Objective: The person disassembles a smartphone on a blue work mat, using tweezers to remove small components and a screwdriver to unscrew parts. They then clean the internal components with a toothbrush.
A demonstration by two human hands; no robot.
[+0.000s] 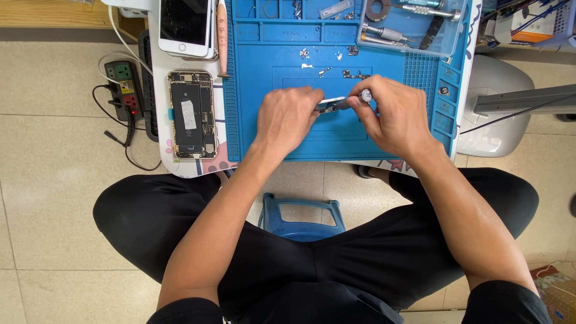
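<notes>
Your left hand (pixel 287 117) pinches the small part (pixel 328 105) flat; keep your right hand's (pixel 393 114) pinched screwdriver (pixel 355 99) upright.

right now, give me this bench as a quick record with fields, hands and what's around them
left hand: pins a small metal part on the blue mat
right hand: grips a small screwdriver, tip at that part
opened phone: lies left of the mat, insides showing
white phone: screen up, behind the opened one
clear tray: holds more tools
</notes>
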